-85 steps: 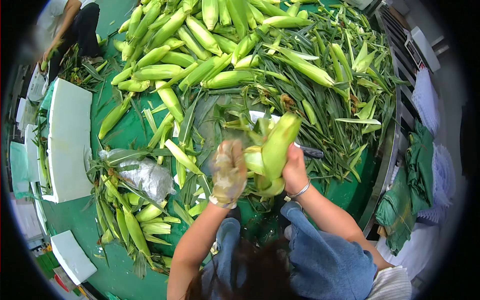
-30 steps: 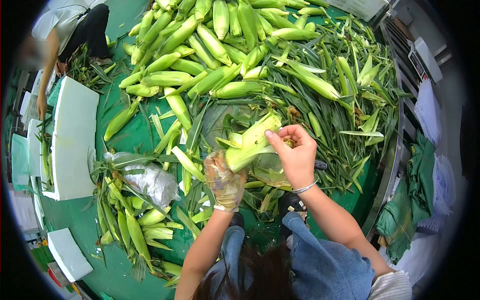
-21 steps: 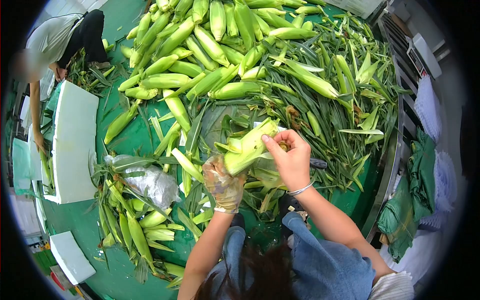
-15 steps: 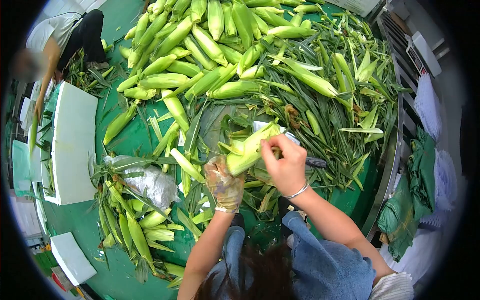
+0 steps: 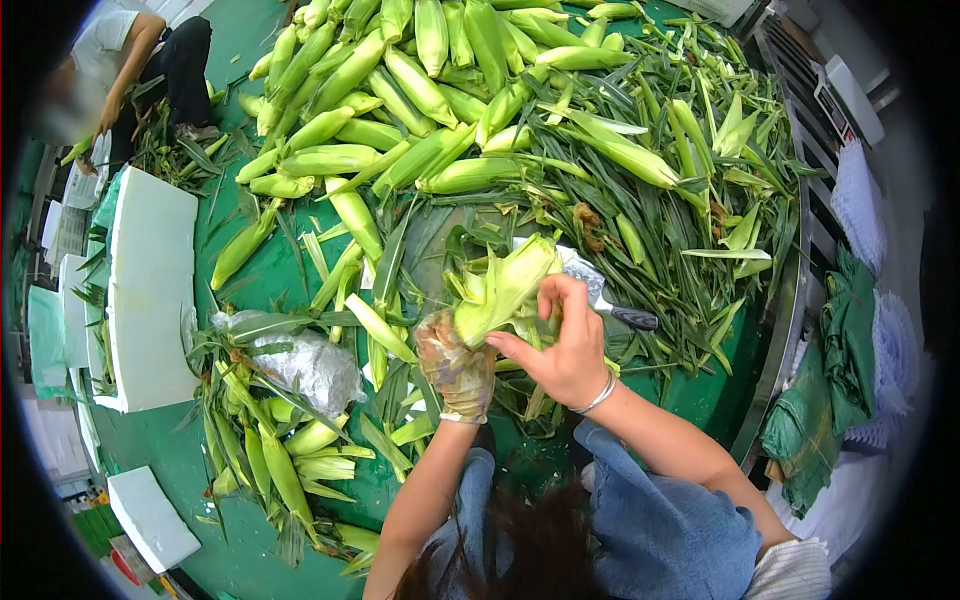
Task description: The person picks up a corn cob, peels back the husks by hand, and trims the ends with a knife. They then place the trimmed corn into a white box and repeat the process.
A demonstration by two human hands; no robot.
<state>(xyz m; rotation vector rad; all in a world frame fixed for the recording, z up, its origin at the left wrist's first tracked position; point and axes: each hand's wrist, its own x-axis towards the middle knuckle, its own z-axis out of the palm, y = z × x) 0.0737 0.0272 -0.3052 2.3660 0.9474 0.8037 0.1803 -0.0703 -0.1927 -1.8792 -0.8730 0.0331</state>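
Note:
In the middle of the head view, my left hand (image 5: 455, 365), in a stained glove, is closed around the lower end of an ear of corn (image 5: 507, 287). The ear tilts up to the right, with pale green husk leaves sticking out loosely on its left side. My right hand (image 5: 568, 345), bare with a bangle at the wrist, is at the ear's right side. Its thumb is stretched out near the ear's lower end, apart from the bent fingers. Just beyond lies a knife with a dark handle (image 5: 635, 318), its wide blade partly hidden.
A big pile of unhusked corn (image 5: 420, 90) spreads across the green floor (image 5: 265, 240). Stripped leaves (image 5: 640, 230) lie to the right, beside a metal rail. A plastic bag (image 5: 300, 365), more ears and a white foam box (image 5: 150, 290) are left. Another person (image 5: 135, 60) crouches at upper left.
My right hand has gone from a pinch on the husk to thumb and fingers apart, lower along the ear. The ear has turned slightly. The other person's arm has drawn back upward.

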